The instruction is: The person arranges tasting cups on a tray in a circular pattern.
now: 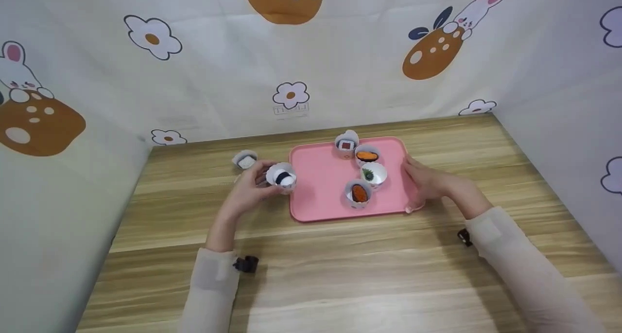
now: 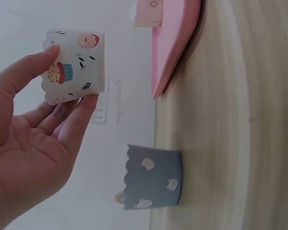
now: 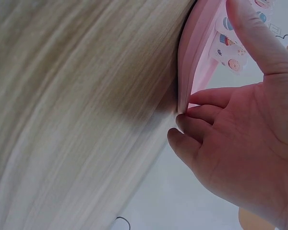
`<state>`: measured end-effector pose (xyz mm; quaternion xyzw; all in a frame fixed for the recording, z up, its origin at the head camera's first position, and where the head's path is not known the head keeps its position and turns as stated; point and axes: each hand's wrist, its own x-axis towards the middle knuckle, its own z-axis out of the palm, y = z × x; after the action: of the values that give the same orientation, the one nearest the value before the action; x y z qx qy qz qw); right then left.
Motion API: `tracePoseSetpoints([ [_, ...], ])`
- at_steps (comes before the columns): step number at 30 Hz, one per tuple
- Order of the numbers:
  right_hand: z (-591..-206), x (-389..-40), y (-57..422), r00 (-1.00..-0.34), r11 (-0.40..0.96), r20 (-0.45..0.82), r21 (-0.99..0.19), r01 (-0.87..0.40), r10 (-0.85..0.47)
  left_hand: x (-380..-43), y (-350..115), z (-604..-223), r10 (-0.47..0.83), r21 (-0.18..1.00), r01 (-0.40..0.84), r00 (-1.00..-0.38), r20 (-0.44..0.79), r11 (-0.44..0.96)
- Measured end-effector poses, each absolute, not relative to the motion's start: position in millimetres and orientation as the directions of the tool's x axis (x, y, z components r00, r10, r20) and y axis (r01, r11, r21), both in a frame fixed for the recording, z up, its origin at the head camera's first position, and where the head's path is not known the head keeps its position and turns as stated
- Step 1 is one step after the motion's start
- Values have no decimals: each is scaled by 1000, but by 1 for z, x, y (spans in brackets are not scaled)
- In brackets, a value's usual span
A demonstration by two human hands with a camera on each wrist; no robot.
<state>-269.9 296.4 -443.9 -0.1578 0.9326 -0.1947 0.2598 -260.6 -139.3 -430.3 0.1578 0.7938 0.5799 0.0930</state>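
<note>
My left hand pinches a white paper baking cup with cupcake and leaf prints, between thumb and fingers. The cup holds a toy sushi piece, white with a dark band. It is raised beside the left edge of a pink tray. At the tray's right end, my right hand touches the edge with relaxed, slightly bent fingers, the thumb near the front corner. Behind my left hand a grey-blue cup stands on the table, with a white piece inside.
On the tray's right half stand several cups, among them a cup with an orange-topped piece, one with a green-topped piece and one with a red-centred piece. A wood-grain table lies below; a printed curtain rises behind.
</note>
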Motion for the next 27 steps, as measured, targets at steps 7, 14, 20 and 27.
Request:
tracePoseSetpoints([
  [7,-445,-271,297,-813,875,-427,-444,-193,-396,-266,-119,-439,460,957,119,-888,-17,266],
  [14,-446,-272,298,-817,881,-435,-441,-173,-378,-271,-100,-447,537,961,114,-843,-41,253],
  [20,-444,-270,298,-820,873,-417,-449,-190,-393,-273,-86,-456,583,968,95,-810,-59,230],
  [27,-444,-270,298,-818,873,-420,-451,-187,-392,-272,-72,-462,616,956,107,-783,-89,274],
])
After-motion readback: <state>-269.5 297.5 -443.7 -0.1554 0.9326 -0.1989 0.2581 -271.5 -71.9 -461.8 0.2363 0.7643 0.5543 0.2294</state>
